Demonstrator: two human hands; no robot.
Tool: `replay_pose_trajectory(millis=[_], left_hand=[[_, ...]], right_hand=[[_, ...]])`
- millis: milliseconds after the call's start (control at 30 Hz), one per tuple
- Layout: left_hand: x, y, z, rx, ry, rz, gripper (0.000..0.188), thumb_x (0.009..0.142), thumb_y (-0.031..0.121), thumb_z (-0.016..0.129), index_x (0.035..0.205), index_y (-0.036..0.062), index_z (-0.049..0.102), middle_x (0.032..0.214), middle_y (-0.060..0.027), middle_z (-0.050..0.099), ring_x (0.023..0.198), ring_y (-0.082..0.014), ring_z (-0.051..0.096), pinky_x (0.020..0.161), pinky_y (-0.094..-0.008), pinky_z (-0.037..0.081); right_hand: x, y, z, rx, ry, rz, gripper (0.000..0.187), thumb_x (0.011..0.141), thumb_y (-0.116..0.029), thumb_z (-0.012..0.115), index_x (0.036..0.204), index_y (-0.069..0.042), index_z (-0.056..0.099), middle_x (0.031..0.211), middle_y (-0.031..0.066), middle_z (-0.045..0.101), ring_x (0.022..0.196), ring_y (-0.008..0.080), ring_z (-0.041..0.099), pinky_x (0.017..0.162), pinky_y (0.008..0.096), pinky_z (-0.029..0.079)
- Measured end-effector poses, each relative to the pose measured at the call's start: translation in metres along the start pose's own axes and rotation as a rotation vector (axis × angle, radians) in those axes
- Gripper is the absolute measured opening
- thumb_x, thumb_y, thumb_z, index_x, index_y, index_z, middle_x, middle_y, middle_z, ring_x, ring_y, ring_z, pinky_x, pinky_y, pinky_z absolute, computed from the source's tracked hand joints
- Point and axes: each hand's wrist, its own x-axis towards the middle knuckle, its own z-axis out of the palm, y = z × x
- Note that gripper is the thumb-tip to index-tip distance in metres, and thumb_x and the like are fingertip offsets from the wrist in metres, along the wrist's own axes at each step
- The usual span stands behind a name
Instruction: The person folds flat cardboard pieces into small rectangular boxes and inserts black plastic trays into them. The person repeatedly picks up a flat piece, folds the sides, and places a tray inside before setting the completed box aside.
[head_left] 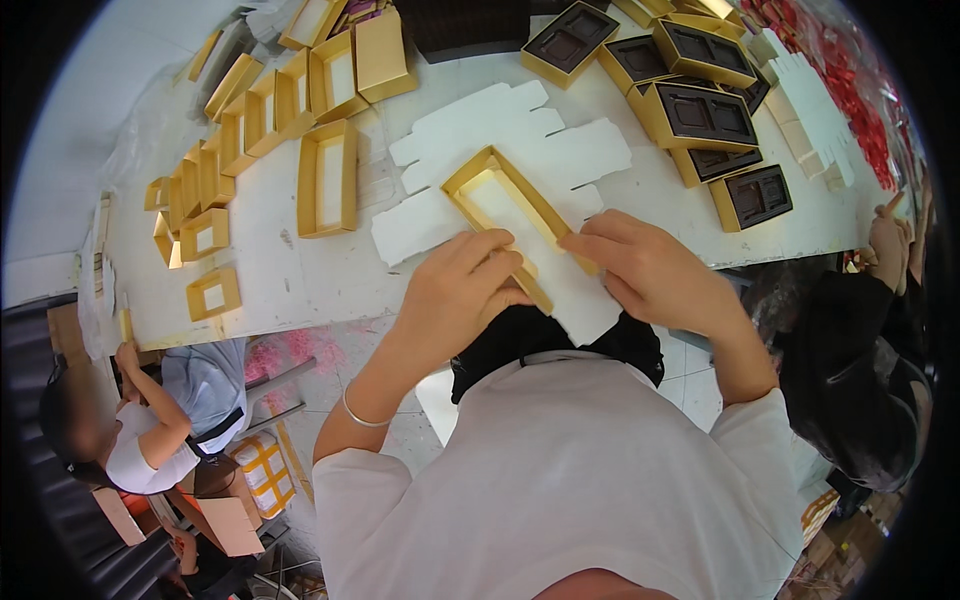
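Between my hands is a shallow gold cardboard box [538, 205] with a pale inside, lying at a slant over flat white die-cut card blanks [465, 125]. Its near end looks open, with no end wall showing there. My left hand [452, 292] is closed on the left side wall, fingers curled over its edge. On the opposite side wall my right hand [655, 268] pinches the near part between thumb and fingers. Parts of both walls are hidden behind my fingers.
Gold open boxes [350, 180] stand in rows at the left of the white table [270, 265]. At the far right are stacked gold boxes with dark brown inserts [705, 115], beside more white card [800, 105] and red wrapped items [850, 90]. Other people [150, 425] sit at both sides.
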Motion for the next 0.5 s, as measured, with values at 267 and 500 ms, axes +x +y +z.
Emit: replay_pose_trajectory(millis=[267, 500], left_hand=[[0.001, -0.004, -0.002, -0.072, 0.005, 0.012, 0.028, 0.068, 0.018, 0.079, 0.082, 0.0055, 0.058, 0.098, -0.004, 0.06, 0.083, -0.0232, 0.054, 0.068, -0.0326, 0.049], [0.002, 0.024, 0.02, -0.078, 0.109, -0.148, 0.024, 0.075, 0.005, 0.073, 0.098, 0.007, 0.066, 0.076, -0.0039, 0.058, 0.058, -0.0188, 0.053, 0.053, -0.0288, 0.047]], right_hand=[[0.016, 0.025, -0.002, 0.082, -0.161, -0.198, 0.015, 0.074, -0.001, 0.067, 0.086, -0.002, 0.058, 0.085, 0.0093, 0.054, 0.084, 0.0279, 0.055, 0.074, 0.0365, 0.047], [0.019, 0.017, 0.023, 0.046, -0.005, -0.152, 0.015, 0.074, 0.0, 0.067, 0.079, -0.004, 0.053, 0.082, 0.009, 0.052, 0.078, 0.0275, 0.053, 0.069, 0.0372, 0.046]])
